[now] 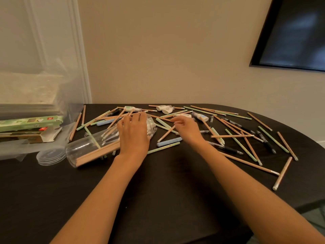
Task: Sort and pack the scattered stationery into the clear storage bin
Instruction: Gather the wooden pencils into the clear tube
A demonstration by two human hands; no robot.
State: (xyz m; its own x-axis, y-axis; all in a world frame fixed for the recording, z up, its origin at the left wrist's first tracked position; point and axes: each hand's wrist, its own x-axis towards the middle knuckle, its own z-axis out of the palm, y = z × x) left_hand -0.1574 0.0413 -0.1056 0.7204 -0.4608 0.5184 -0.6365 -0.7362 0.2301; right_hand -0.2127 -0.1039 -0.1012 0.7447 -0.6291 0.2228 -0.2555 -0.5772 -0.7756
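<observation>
Black table [167, 187] by a beige wall [158, 50], littered with pencils [282, 173]; left hand [133, 133] and right hand [188, 128] loosely spread.

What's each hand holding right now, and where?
Nothing clearly held: left hand rests on the tipped clear jar; right hand hovers over the pencils, fingers loosely curled.

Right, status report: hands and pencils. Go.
Left hand resting on tipped clear jar, pencils inside. Right hand over loose pencils, hold unclear. Pens and white bottles mixed in.
</observation>
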